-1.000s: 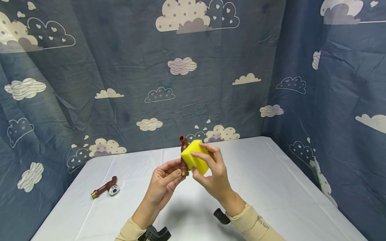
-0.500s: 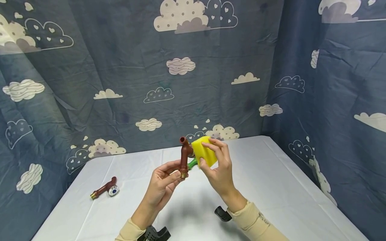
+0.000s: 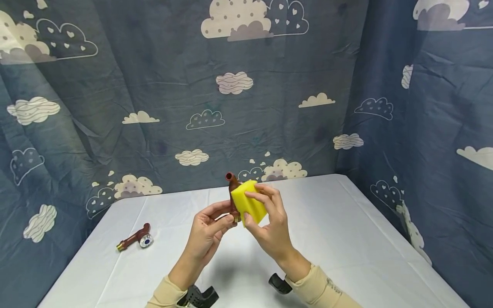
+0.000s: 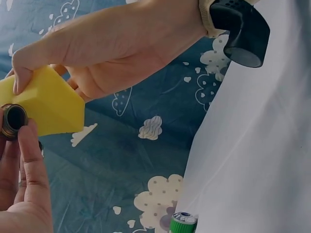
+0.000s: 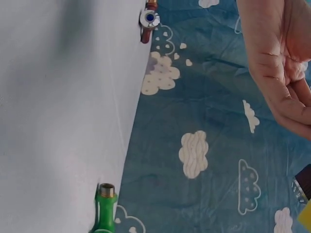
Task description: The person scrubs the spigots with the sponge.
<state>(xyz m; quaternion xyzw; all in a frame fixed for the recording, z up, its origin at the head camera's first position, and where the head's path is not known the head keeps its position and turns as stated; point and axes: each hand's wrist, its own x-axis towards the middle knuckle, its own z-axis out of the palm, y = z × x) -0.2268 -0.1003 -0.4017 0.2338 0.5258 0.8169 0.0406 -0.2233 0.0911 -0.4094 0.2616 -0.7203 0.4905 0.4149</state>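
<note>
My left hand [image 3: 209, 229] pinches the lower brass-threaded end of a reddish-brown tap [image 3: 232, 183] between thumb and fingers, spout up, above the table. With thumb and fingertips, my right hand [image 3: 271, 226] grips a yellow sponge [image 3: 250, 203] that is against the tap and covers much of its body and handle side. In the left wrist view, the tap's round threaded opening [image 4: 8, 136] shows beside the sponge [image 4: 60, 107]. A sliver of the sponge [image 5: 306, 217] appears at the right wrist view's corner, near part of the tap [image 5: 304, 182].
A second brown tap [image 3: 135, 238] with a round silver handle lies at the table's left. A green tap [image 5: 105, 213] with a metal threaded end lies on the white-covered table [image 3: 327, 248], hidden behind my hands in the head view. Cloud-patterned cloth [image 3: 269, 128] hangs behind.
The sponge moved right, off the tap, uncovering its handle side and the green tap behind, then came back left onto it. The left hand kept its grip as the tap turned slightly.
</note>
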